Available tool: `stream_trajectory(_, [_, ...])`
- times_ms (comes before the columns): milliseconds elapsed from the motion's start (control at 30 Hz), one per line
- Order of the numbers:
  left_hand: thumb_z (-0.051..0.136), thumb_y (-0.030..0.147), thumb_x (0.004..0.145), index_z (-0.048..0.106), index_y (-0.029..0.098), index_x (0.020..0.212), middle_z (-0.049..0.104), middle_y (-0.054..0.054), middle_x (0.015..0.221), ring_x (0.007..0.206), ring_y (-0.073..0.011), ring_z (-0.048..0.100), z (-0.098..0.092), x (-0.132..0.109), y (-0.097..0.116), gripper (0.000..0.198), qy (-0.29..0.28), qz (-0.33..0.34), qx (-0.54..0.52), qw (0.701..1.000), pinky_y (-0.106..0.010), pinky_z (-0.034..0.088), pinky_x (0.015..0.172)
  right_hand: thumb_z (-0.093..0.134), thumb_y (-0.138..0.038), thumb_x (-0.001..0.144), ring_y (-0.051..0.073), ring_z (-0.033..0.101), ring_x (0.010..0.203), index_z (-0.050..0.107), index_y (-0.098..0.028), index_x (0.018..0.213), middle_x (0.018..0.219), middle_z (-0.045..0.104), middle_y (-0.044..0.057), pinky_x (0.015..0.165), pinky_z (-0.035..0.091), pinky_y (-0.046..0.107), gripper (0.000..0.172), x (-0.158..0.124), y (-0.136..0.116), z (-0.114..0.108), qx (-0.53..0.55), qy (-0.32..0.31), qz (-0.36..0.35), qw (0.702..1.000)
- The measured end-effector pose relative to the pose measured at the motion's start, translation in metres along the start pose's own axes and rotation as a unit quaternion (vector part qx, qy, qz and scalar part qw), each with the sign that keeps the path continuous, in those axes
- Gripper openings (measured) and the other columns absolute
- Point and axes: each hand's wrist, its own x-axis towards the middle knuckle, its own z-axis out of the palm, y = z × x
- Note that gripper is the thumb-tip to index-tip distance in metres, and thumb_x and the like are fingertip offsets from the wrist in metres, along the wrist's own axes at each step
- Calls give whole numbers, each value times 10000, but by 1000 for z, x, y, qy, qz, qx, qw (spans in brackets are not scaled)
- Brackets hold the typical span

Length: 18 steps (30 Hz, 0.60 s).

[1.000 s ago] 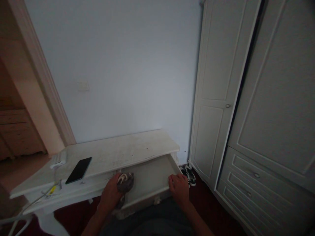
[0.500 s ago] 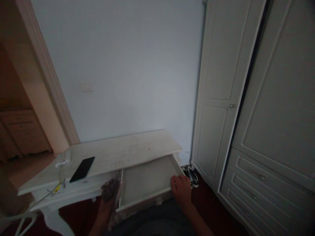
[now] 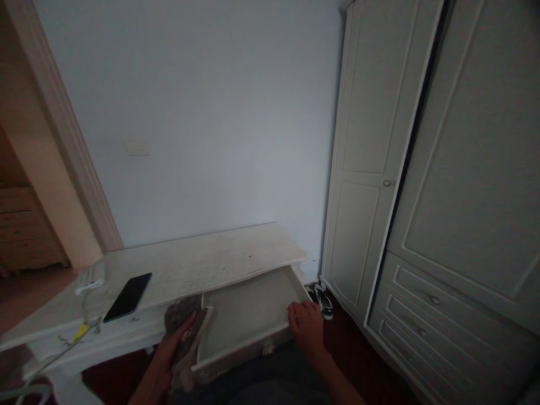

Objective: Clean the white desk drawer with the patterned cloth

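Observation:
A white desk [image 3: 177,259] stands against the wall, its right drawer [image 3: 236,315] pulled out with a bare inside. My right hand [image 3: 306,326] is closed over the drawer's front right corner. At the drawer's left side, my left hand [image 3: 177,337] grips a greyish-brown cloth [image 3: 181,315]. The cloth bunches above the fingers and trails down beside the drawer's left wall. A small knob [image 3: 268,349] shows on the drawer front.
A black phone [image 3: 127,296] and a white power strip [image 3: 90,277] with a cable lie on the desk's left end. Dark sneakers [image 3: 320,301] stand on the red floor by the wardrobe [image 3: 358,197]. At far left is a doorway frame [image 3: 80,146].
My left hand has turned and lifted, bringing the cloth up against the drawer's left side. My right hand stays on the drawer corner. The view has swung slightly right.

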Motion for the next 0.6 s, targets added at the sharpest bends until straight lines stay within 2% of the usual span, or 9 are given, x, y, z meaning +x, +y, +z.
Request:
stream_trajectory(33, [862,622,652,701,225,1107,843,-95,991,938,-355,807,-2,-5,4,625,-24,5,-3,1000,-497,663,831,521,-192,1030,206,618,819,667,-227,800,753,703,19,888,315,373,275,0,0,0,-2,-3,4,1000])
stream_trajectory(67, [885,596,623,703,230,1102,843,-90,1035,982,-349,801,-3,-11,6,630,-43,44,17,998,-477,655,871,520,-195,1032,206,618,820,669,-226,801,753,701,21,886,315,373,277,0,-1,-1,-6,-6,9,1000])
stream_trajectory(133, [899,542,594,718,235,1076,837,-84,1079,1044,-349,780,-1,-25,3,600,-53,179,121,975,-447,627,936,522,-201,1033,205,618,820,672,-224,796,747,693,21,875,314,370,281,1,-2,-2,-11,-15,13,1000])
stream_trajectory(167, [885,512,611,726,233,1074,831,-87,1099,1068,-352,766,2,-32,-3,563,-43,249,192,948,-442,609,960,525,-203,1032,205,616,817,672,-224,789,741,689,21,870,314,369,285,1,-2,-3,-12,-18,14,1000])
stream_trajectory(267, [746,319,775,724,256,1196,780,-94,1257,1179,-331,705,14,-49,-27,427,19,381,391,837,-446,532,1026,539,-210,1026,201,615,813,681,-226,780,734,688,16,863,311,365,284,3,-3,-5,-12,-22,13,1000])
stream_trajectory(367, [671,119,785,721,316,1227,762,-64,1245,1181,-304,666,38,-57,-48,487,47,483,531,695,-476,440,1069,534,-212,1027,202,617,815,684,-226,778,734,696,19,866,309,366,291,3,-3,-5,-14,-17,13,1000])
stream_trajectory(467, [742,161,827,702,374,1223,762,-19,1182,1091,-260,653,74,-60,-59,451,13,589,552,590,-444,396,1038,519,-214,1035,204,617,815,681,-227,783,732,701,21,870,311,368,300,3,-2,-4,-4,-16,2,1000])
stream_trajectory(600, [734,320,946,711,372,1139,765,-10,1121,985,-228,642,125,-59,-72,200,-18,705,533,467,-445,365,1023,517,-213,1034,203,611,817,682,-230,796,739,706,17,882,311,369,291,2,-1,-5,10,-18,-2,1000])
